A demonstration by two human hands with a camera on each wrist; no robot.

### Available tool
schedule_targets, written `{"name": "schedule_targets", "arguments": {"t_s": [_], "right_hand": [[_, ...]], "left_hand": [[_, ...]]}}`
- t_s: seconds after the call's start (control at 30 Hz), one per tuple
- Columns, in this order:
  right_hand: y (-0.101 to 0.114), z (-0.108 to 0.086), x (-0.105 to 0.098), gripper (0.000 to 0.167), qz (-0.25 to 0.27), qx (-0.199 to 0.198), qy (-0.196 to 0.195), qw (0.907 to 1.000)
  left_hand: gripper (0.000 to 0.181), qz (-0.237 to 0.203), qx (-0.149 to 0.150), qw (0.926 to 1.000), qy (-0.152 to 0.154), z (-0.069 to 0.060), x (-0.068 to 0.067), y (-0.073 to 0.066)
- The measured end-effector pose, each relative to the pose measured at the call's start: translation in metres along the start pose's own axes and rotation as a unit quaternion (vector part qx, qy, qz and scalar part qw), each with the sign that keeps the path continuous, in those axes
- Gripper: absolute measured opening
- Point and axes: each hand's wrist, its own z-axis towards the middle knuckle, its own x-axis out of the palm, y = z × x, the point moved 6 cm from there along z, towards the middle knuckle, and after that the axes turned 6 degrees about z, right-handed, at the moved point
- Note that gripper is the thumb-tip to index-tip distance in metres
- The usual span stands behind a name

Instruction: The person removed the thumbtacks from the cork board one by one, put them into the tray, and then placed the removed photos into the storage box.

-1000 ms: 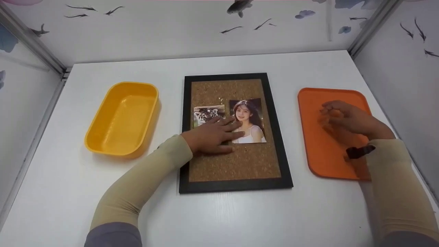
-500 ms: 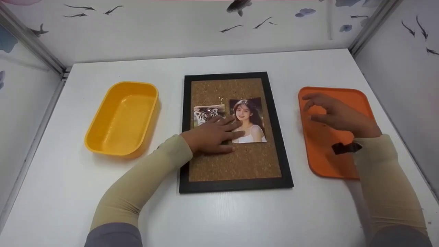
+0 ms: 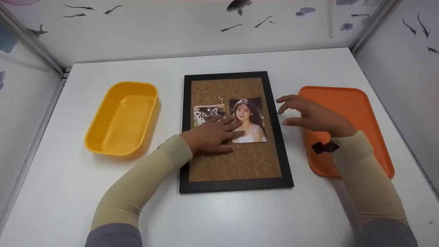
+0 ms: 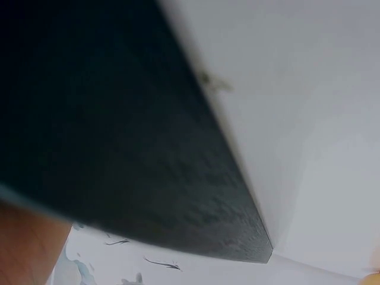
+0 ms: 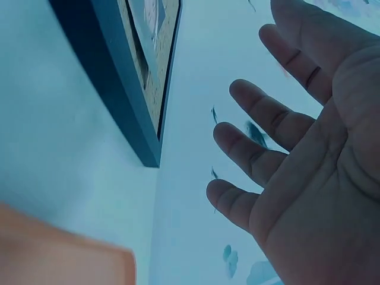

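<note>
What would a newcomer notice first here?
Probably the black-framed cork board near the middle of the white table, with the left hand spread over parts of a tiger picture and a portrait photo. Next, the bright yellow tub to its left and orange tray to its right. The empty right hand reaches from above the tray toward the board's right edge.

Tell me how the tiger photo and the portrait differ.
The tiger photo shows an animal; the portrait, a person. The left hand covers the tiger photo's lower part; only its fingers overlap the portrait. Both lie on the corkboard.
</note>
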Motion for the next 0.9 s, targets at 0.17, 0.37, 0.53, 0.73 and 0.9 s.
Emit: {"name": "schedule_targets", "arguments": {"t_s": [0.17,0.37,0.53,0.73,0.9], "right_hand": [[0.006,0.009,0.011,0.027,0.019,-0.003,0.023,0.9995],[0.011,0.019,0.019,0.029,0.02,-0.024,0.026,0.9992],[0.01,0.027,0.023,0.033,-0.002,-0.032,0.018,0.9993],[0.004,0.037,0.024,0.034,-0.039,-0.007,0.001,0.9992],[-0.002,0.044,0.026,0.033,-0.059,0.007,-0.009,0.9982]], "left_hand": [[0.065,-0.006,0.0,1.0,-0.001,-0.001,-0.001,-0.001],[0.065,-0.006,-0.003,1.0,-0.005,-0.001,-0.002,-0.001],[0.065,-0.004,-0.003,0.9999,-0.009,-0.002,-0.003,-0.001],[0.065,-0.005,-0.004,1.0,-0.004,-0.002,-0.003,-0.001],[0.065,0.0,-0.003,1.0,-0.004,-0.002,-0.003,-0.001]]}}
